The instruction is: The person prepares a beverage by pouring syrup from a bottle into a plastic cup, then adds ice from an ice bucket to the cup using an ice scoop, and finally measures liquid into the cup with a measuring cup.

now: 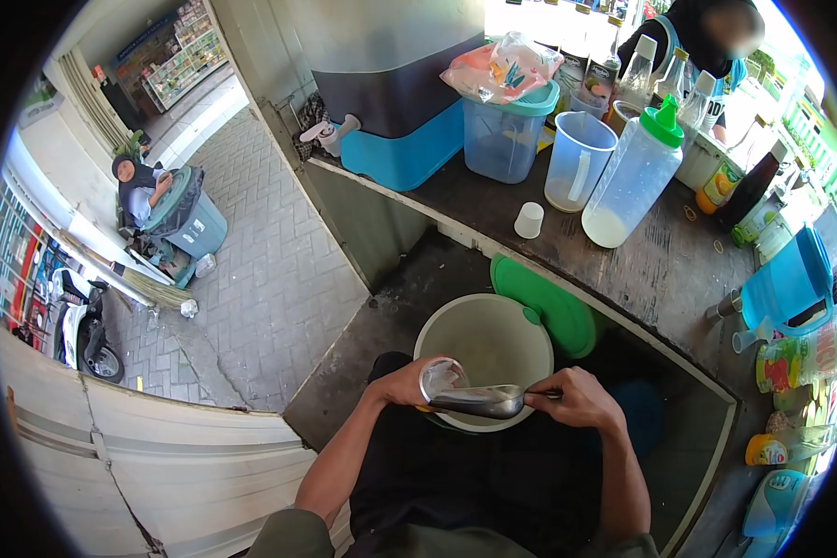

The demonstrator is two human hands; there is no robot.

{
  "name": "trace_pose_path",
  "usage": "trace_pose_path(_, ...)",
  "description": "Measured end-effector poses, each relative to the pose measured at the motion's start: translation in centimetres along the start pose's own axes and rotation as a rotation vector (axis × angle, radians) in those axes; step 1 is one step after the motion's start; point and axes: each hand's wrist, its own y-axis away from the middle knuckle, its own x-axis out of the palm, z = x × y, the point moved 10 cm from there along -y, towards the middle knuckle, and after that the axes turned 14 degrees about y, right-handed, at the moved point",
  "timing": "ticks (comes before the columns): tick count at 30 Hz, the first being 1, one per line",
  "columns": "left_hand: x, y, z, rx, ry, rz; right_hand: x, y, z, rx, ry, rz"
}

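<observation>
My left hand is closed around a clear plastic cup, its mouth turned toward me. In my right hand is the handle of a metal scoop, its tip right at the cup's rim. Both are over the near side of a cream bucket. Pale contents show at the bottom of the bucket. Behind it leans a green lid.
Along the wooden counter stand a measuring jug, a squeeze bottle, a small white cup, a lidded tub and a blue pitcher. One person is behind the counter; another sits outside by a bin.
</observation>
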Motion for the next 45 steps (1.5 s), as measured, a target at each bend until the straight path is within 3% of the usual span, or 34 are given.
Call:
trace_pose_path(6, 1.6, -0.4, 0.3, -0.061, 0.042, 0.097, 2.7, -2.3, -1.9, 0.053, -0.11, 0.172)
trace_pose_path(9, 1.2, -0.4, 2.0, -0.091, 0.088, 0.075, 2.1, -2.2, -2.1, 0.053, -0.054, 0.027)
trace_pose_path(14, 0.8, -0.6, 2.9, -0.067, -0.033, 0.082, 3.3, -0.9, -4.0, 0.095, -0.406, 0.229)
trace_pose_path(18, 0.6, -0.4, 2.1, -0.038, -0.034, 0.092, 4.1, -1.3, -2.9, 0.026, -0.259, 0.341)
trace_pose_path(21, 0.0, -0.4, 2.2, -0.025, -0.008, 0.044, 2.8, -2.1, -0.9, 0.023, -0.142, 0.19)
trace_pose_path(23, -0.3, -0.3, 2.5, -0.032, 0.037, 0.005, 2.3, -2.0, -1.5, 0.14, -0.039, 0.057)
trace_pose_path(24, -0.5, -0.4, 2.6, -0.039, 0.081, -0.029, 2.9, -1.8, -1.7, 0.141, -0.036, 0.057)
trace_pose_path(26, -1.0, -0.3, 3.1, -0.06, 0.146, -0.066, 2.5, -1.5, -2.8, 0.168, -0.13, -0.142)
trace_pose_path(28, -1.5, -0.1, 4.1, -0.087, 0.214, -0.102, 3.0, -0.6, -4.0, 0.267, -0.169, -0.14)
trace_pose_path(30, -2.3, -0.2, 4.2, -0.017, -0.008, -0.155, 3.7, 0.5, -5.2, 0.371, -0.213, -0.143)
trace_pose_path(33, -2.5, -0.1, 5.7, -0.08, 0.023, -0.199, 4.5, 1.3, -5.4, 0.366, -0.366, -0.149)
trace_pose_path(35, -2.4, -0.5, 6.7, -0.105, 0.022, -0.159, 6.0, 0.7, -3.2, 0.26, -0.375, 0.031)
trace_pose_path(38, -1.4, -0.2, 6.7, -0.146, 0.152, -0.121, 7.6, -1.1, -2.5, 0.158, -0.465, 0.109)
trace_pose_path(40, -1.0, -0.2, 6.1, -0.158, 0.274, -0.125, 7.8, -2.1, -3.5, 0.204, -0.462, 0.075)
trace_pose_path(43, -0.9, -0.5, 5.8, -0.125, 0.136, -0.086, 7.3, -2.4, -4.7, 0.279, -0.404, 0.035)
trace_pose_path(45, -1.5, -0.4, 5.5, -0.093, 0.068, -0.111, 6.3, -1.4, -5.4, 0.335, -0.431, -0.098)
